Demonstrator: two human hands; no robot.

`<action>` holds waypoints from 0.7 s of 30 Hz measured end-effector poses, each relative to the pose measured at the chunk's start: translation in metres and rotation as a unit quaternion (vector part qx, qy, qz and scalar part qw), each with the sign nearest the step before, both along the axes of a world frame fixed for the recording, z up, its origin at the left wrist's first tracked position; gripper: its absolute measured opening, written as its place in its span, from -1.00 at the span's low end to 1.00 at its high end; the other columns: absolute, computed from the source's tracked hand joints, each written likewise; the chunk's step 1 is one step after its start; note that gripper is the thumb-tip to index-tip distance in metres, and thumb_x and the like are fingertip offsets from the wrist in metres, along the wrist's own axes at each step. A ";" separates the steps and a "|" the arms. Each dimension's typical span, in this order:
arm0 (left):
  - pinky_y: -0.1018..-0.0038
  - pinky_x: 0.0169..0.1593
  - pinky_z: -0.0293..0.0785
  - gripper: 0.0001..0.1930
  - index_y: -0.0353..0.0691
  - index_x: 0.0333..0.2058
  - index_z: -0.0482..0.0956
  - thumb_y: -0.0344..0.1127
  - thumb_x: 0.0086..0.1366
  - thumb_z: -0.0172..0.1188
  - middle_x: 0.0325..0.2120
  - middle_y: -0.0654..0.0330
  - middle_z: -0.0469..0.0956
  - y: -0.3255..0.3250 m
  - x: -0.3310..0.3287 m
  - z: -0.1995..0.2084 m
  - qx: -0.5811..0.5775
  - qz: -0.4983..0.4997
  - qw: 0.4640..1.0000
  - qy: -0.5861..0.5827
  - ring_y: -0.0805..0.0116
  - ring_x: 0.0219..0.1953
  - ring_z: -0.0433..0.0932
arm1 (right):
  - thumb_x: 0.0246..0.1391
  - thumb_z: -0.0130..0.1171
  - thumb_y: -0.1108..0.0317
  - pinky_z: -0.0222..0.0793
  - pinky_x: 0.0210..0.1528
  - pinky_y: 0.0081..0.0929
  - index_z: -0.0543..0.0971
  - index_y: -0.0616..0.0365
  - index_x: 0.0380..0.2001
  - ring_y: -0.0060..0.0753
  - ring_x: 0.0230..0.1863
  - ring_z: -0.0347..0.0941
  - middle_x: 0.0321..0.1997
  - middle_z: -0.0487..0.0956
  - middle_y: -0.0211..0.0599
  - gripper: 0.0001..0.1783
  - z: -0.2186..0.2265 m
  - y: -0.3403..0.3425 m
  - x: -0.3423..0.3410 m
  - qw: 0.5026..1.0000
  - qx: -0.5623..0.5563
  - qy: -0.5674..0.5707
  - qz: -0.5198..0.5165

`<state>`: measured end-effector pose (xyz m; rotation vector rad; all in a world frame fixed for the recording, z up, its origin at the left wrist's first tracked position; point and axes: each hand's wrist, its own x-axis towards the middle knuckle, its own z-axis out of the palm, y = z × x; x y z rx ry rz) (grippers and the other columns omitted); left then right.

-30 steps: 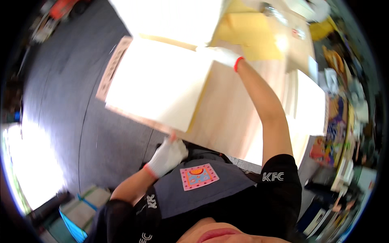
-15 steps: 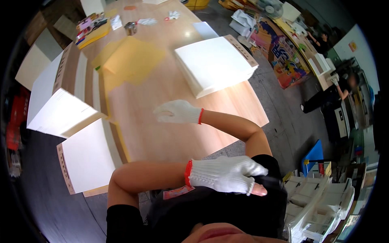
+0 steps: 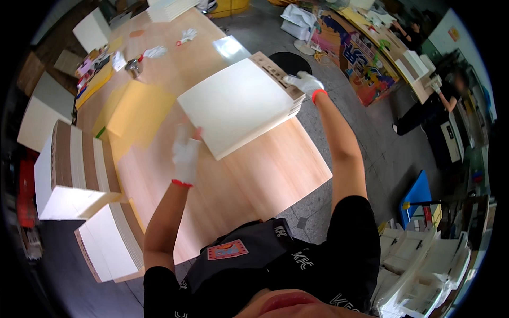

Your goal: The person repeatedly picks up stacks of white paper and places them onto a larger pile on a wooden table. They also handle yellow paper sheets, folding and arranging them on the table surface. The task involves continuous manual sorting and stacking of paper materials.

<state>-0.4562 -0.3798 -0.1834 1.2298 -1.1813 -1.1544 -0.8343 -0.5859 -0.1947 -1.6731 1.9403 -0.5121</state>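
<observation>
Both my hands wear white knit gloves with red cuffs. At the right edge of a thick stack of white sheets (image 3: 233, 103), my right hand (image 3: 306, 83) lies with its fingers stretched out over the brown-printed border. My left hand (image 3: 185, 153) is beside the stack's left side, above the wooden table (image 3: 249, 175). Motion smears its fingers, and a bare fingertip shows near the stack. Whether the left hand touches the sheets I cannot tell. The stack's layered edges face me.
Yellow sheets (image 3: 127, 114) lie left of the stack. More white board stacks (image 3: 114, 241) stand along the table's left edge. Farther back are a metal cup (image 3: 133, 68) and loose gloves (image 3: 186, 36). A co-worker (image 3: 453, 98) stands at another table on the right.
My right hand has gone from mid-table to the stack's right edge. My left hand has moved from in front of my body to the stack's left side. The view has shifted.
</observation>
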 end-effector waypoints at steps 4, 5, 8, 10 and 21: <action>0.44 0.02 0.44 -0.57 -0.15 0.13 0.34 -0.26 0.31 0.10 0.04 0.12 0.44 -0.074 0.025 -0.085 0.178 0.099 0.935 0.292 0.35 0.03 0.44 | -0.15 0.33 -0.24 0.34 0.08 -0.34 0.53 0.25 0.01 -0.20 0.09 0.41 0.08 0.49 -0.02 -0.17 -0.027 -0.024 0.004 0.943 0.217 -0.250 0.033; 0.42 0.00 0.46 -0.56 -0.15 0.13 0.33 -0.22 0.31 0.11 0.02 0.14 0.44 -0.083 0.019 -0.089 0.216 0.103 0.924 0.297 0.33 0.01 0.45 | -0.16 0.34 -0.23 0.35 0.06 -0.35 0.54 0.24 0.00 -0.22 0.07 0.42 0.07 0.50 -0.03 -0.19 -0.042 -0.034 -0.006 0.924 0.234 -0.301 0.024; 0.36 -0.02 0.50 -0.52 -0.17 0.12 0.31 -0.12 0.30 0.15 -0.02 0.19 0.46 -0.090 -0.004 -0.071 0.302 0.117 0.896 0.304 0.28 -0.02 0.48 | -0.16 0.36 -0.21 0.38 -0.01 -0.38 0.56 0.24 -0.05 -0.25 -0.09 0.47 -0.04 0.54 -0.06 -0.22 -0.047 -0.043 -0.008 0.937 0.249 -0.240 0.044; 0.33 -0.01 0.52 -0.51 -0.20 0.10 0.33 -0.10 0.28 0.18 -0.02 0.20 0.46 -0.087 -0.003 -0.070 0.315 0.108 0.894 0.299 0.27 -0.04 0.49 | -0.17 0.33 -0.28 0.38 -0.05 -0.37 0.57 0.26 -0.06 -0.29 -0.14 0.47 -0.14 0.56 -0.09 -0.18 -0.046 -0.047 -0.007 0.957 0.229 -0.170 0.059; 0.31 -0.03 0.54 -0.49 -0.22 0.12 0.31 -0.08 0.31 0.14 0.01 0.20 0.46 -0.094 -0.003 -0.071 0.341 0.098 0.899 0.256 0.29 0.00 0.48 | -0.23 0.20 -0.44 0.25 0.14 -0.13 0.49 0.15 0.09 -0.10 0.13 0.37 0.15 0.45 -0.03 -0.01 -0.034 -0.050 -0.017 0.973 0.174 -0.094 0.121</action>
